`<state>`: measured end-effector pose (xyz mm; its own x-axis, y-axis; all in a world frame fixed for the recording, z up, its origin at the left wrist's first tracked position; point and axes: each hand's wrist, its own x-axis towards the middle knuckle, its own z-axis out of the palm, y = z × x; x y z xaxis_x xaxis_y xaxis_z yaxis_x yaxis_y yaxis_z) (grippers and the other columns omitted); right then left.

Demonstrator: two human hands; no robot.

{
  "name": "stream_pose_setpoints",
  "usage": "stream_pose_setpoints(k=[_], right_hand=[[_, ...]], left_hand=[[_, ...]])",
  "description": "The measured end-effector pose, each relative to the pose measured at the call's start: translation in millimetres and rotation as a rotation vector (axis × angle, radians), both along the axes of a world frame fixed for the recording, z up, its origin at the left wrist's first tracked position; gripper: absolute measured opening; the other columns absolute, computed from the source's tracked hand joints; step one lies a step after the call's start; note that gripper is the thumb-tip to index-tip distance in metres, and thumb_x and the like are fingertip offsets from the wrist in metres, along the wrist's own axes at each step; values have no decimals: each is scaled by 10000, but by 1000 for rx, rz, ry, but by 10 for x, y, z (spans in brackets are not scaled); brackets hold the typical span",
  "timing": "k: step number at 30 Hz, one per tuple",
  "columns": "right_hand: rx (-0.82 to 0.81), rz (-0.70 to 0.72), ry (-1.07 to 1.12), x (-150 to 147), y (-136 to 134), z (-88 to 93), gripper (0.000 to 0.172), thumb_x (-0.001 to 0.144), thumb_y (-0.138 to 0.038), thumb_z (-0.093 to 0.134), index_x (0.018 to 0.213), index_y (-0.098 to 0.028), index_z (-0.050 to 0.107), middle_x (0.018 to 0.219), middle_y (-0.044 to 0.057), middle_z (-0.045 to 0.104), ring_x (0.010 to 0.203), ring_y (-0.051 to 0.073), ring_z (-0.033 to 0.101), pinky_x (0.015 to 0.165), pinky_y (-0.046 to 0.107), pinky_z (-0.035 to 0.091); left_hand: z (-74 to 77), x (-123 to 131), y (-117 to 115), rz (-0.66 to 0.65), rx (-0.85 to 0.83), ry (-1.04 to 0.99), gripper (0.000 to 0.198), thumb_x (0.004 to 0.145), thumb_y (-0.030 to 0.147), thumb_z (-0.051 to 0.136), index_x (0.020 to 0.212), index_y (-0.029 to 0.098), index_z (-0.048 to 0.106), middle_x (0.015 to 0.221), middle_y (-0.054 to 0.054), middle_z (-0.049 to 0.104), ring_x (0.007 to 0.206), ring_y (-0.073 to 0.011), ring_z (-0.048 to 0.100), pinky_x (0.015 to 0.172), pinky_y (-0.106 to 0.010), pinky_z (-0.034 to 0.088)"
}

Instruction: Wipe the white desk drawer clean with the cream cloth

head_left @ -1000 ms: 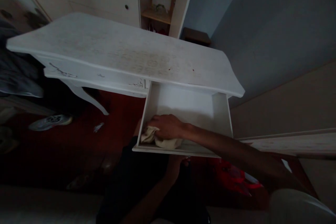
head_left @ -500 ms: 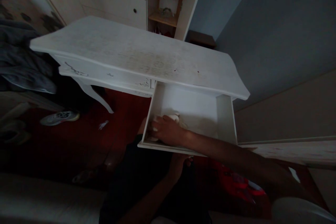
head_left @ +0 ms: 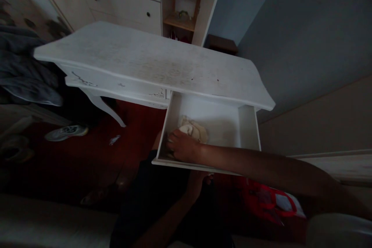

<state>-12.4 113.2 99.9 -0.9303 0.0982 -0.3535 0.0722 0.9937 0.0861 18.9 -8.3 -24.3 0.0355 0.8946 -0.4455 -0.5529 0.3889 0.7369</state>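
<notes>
A white drawer (head_left: 250, 128) stands pulled out of a white desk (head_left: 122, 48). Inside it, at the front left corner, my right hand (head_left: 183, 146) presses down with curled fingers on a crumpled cream cloth (head_left: 199, 131). Part of the cloth spreads out behind the knuckles; the rest is hidden under the hand. Below the drawer's front edge is my left hand (head_left: 199, 182), its fingers bent up against the underside. The drawer front covers part of that hand, and the light there is dim.
Smudges mark the desktop. Behind the desk are white cabinets (head_left: 130, 6) with one door open. A shoe (head_left: 66, 132) lies on the dark red floor, a grey garment (head_left: 26, 69) hangs at left, and a red bag (head_left: 270, 203) sits under my right arm.
My right hand has shifted slightly within the front left corner. More of the cloth now shows behind it, and my right elbow has swung outward. My left hand stays in place.
</notes>
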Motion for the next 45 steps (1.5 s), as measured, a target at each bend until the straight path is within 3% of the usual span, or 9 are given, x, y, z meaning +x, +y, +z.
stream_pose_setpoints(k=[10,16,20,24,28,34,37,40,45], right_hand=[[-45,66,68,925,169,-120,152,904,-210,624,838,-202,761,1106,90,681,1053,270,526,867,428,359],[-107,-19,42,1638,205,-99,124,886,-194,644,868,-232,761,1170,89,659,1162,290,507,949,483,360],[-123,-186,-75,1941,198,50,310,893,-139,601,1119,-313,724,1284,86,627,1196,298,533,951,492,416],[-85,-423,-48,2017,234,178,701,828,-15,534,1445,-342,473,1429,101,537,1267,281,512,974,462,453],[-11,-606,203,2024,341,188,888,766,15,488,1566,-272,232,1517,110,437,1379,262,405,1079,456,415],[93,-702,199,2099,455,76,795,829,-108,589,1550,-181,263,1551,176,355,1423,342,324,1131,484,366],[10,-712,83,2121,415,55,962,765,-212,735,1562,-164,199,1569,209,304,1408,363,336,1070,473,435],[63,-675,-14,2132,310,47,1101,682,-155,790,1573,-213,147,1567,211,303,1362,386,387,971,476,505],[240,-551,-56,2214,132,-108,782,859,-57,556,1544,-288,257,1561,180,355,1296,404,468,901,516,513]], left_hand=[[67,-13,32,-16,-35,-24,254,598,396,665,638,146,687,614,-51,658,537,-145,544,524,-276,415],[-4,-12,28,-41,-31,-2,267,601,403,670,641,141,700,596,-53,663,519,-142,545,534,-280,424],[-38,-13,25,-33,-36,10,283,605,413,673,660,138,711,623,-62,686,518,-149,561,539,-288,440],[-85,-20,39,-52,-24,37,291,608,422,679,655,138,714,611,-66,687,505,-149,564,535,-291,439],[-108,-46,54,-84,-46,55,306,593,438,684,634,136,718,598,-73,686,505,-157,572,546,-300,449],[-101,-83,57,-103,-16,73,312,618,439,664,655,135,726,639,-84,701,521,-160,579,552,-304,461],[-81,-100,60,-107,-26,73,311,611,426,672,679,129,736,641,-80,703,524,-161,586,562,-306,468],[-39,-120,62,-104,-45,49,301,592,409,693,685,126,738,655,-82,713,527,-161,587,561,-305,470],[-1,-145,63,-123,-43,61,290,621,399,696,697,123,742,665,-80,718,550,-164,595,600,-312,482]])
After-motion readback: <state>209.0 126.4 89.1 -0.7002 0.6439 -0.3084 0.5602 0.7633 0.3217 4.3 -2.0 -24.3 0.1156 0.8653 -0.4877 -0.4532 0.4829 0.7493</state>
